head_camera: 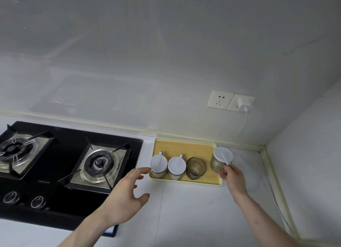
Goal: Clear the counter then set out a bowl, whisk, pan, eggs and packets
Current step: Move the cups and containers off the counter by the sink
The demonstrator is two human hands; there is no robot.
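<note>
A yellow tray [184,145] lies on the white counter [193,209] against the back wall. On it stand two white-lidded glass jars [158,164] [176,166] and an open jar without a lid [196,168]. My right hand [231,174] grips a fourth lidded jar [220,160] at the tray's right end, tilted and lifted off it. My left hand [127,191] is spread open with its fingertips close to the leftmost jar. No bowl, whisk, pan, eggs or packets are in view.
A black two-burner gas hob [60,165] fills the counter's left part. Two wall sockets [219,99] sit above the tray; a white charger [244,103] is plugged in and its cable runs down along the right wall corner.
</note>
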